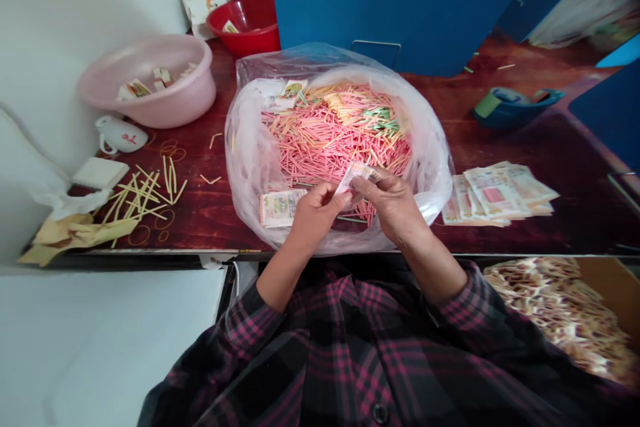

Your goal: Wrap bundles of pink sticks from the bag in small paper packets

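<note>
A small printed packet [357, 173] is held up over the near side of a big basin lined with clear plastic [433, 147]. My left hand [320, 210] pinches the packet's lower left end. Around its right side the fingers of my right hand [393, 200] are closed, with the thumb lying on its face. Beneath both hands, short thin sticks [320, 140], mostly pink with some yellow and green, fill the basin. A stack of similar flat packets [280, 208] rests on the basin's near left rim, beside my left hand. Whether the held packet contains anything is hidden.
Filled packets [500, 193] lie fanned on the table's right, near a blue basket [515, 110]. To the left are a pink basin [150, 80], a white mug [120, 135], loose pale sticks [135, 197] and rubber bands [164, 218]. Behind stands a red basin [245, 27].
</note>
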Motion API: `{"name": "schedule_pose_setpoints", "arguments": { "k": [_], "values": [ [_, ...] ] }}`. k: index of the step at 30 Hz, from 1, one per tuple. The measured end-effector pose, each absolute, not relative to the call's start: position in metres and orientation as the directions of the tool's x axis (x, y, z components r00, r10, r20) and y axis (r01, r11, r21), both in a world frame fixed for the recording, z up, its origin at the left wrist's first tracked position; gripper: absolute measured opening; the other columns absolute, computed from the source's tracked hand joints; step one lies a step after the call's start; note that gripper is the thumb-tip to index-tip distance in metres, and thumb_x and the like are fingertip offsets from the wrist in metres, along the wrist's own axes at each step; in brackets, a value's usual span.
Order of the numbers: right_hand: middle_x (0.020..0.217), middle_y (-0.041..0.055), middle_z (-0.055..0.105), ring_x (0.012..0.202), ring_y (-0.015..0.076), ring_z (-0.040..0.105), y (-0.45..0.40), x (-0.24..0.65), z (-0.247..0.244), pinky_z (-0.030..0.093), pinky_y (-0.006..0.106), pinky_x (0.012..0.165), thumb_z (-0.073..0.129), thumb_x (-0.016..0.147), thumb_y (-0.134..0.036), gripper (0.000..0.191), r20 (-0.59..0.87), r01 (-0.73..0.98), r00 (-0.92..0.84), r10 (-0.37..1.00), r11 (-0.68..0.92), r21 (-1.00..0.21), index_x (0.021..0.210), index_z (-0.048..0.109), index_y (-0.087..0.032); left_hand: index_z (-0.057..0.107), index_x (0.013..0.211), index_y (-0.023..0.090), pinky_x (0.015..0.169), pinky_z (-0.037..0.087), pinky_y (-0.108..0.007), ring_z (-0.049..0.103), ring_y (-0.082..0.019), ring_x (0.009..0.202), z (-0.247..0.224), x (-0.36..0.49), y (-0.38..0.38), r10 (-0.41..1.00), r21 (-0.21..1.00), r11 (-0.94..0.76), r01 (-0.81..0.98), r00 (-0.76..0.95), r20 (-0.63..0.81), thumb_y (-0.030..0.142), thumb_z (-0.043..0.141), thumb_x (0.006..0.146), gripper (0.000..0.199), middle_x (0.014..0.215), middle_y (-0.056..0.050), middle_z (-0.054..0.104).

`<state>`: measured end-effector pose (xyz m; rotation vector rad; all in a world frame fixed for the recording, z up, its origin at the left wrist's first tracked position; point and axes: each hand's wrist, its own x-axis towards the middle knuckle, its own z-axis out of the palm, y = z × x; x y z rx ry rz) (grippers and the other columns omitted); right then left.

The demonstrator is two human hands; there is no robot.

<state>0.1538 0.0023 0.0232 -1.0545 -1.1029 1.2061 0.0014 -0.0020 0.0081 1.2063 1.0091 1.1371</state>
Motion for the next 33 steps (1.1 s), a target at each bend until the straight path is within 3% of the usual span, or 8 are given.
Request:
{"name": "schedule_pose_setpoints", "arguments": {
  "k": [5,10,14,18,26,33],
  "values": [
    [0.082,-0.0022,0.073,0.074,0.0151,0.063,-0.006,0.153,0.017,0.054,0.031,0.072,0.087,0.080,-0.052,0.029,0.203,0.000,0.104,0.974,0.204,-0.979,0.089,0.079,-0.026,0.072,0.094,0.020,0.090,0.053,-0.032,0.067,-0.017,0.089,-0.001,0.001,-0.002,0.981,0.995,-0.004,-0.101,0.193,0.024,0.045,0.076,0.087,0.026,0.091,0.000,0.073],
    [0.115,0.0018,0.079,0.106,0.0210,0.074,-0.018,0.165,0.028,0.059,0.040,0.097,0.080,0.092,-0.044,0.031,0.423,0.105,0.086,0.902,0.414,-0.904,0.121,0.078,-0.035,0.074,0.090,0.021,0.087,0.053,-0.032,0.067,-0.018,0.086,0.001,-0.003,-0.004,0.978,0.998,-0.059,-0.013,0.199,0.061,0.046,0.073,0.090,0.025,0.087,0.000,0.074],
    [0.104,0.0030,0.081,0.105,0.0223,0.075,-0.019,0.174,0.046,0.060,0.042,0.098,0.073,0.099,-0.039,0.013,0.581,0.272,-0.008,0.814,0.561,-0.782,0.102,0.083,-0.032,0.075,0.092,0.021,0.084,0.055,-0.031,0.068,-0.018,0.083,0.003,-0.004,-0.004,0.980,0.997,-0.080,-0.011,0.184,0.080,0.042,0.073,0.090,0.021,0.086,0.000,0.077],
    [0.093,0.0030,0.081,0.095,0.0215,0.076,-0.012,0.177,0.051,0.061,0.040,0.089,0.067,0.103,-0.037,0.022,0.571,0.350,-0.035,0.820,0.546,-0.762,0.090,0.084,-0.030,0.076,0.095,0.021,0.082,0.055,-0.031,0.070,-0.019,0.083,0.003,-0.005,-0.004,0.982,0.991,-0.115,0.064,0.159,0.103,0.041,0.072,0.092,0.021,0.087,-0.001,0.079],
    [0.096,0.0040,0.080,0.095,0.0245,0.075,-0.006,0.182,0.057,0.061,0.045,0.092,0.075,0.097,-0.041,0.011,0.544,0.412,-0.034,0.838,0.508,-0.756,0.094,0.081,-0.032,0.079,0.096,0.023,0.082,0.053,-0.030,0.070,-0.018,0.084,0.008,-0.010,-0.002,0.978,0.969,-0.184,0.166,0.129,0.164,0.043,0.072,0.094,0.021,0.088,0.000,0.080],
    [0.105,0.0054,0.079,0.103,0.0251,0.074,-0.003,0.187,0.055,0.059,0.046,0.098,0.077,0.094,-0.029,0.007,0.582,0.465,-0.150,0.799,0.577,-0.672,0.100,0.079,-0.029,0.080,0.098,0.023,0.079,0.052,-0.029,0.071,-0.019,0.082,0.007,-0.011,-0.006,0.971,0.952,-0.219,0.216,0.143,0.191,0.041,0.069,0.096,0.021,0.087,-0.001,0.080]
  ]
}}
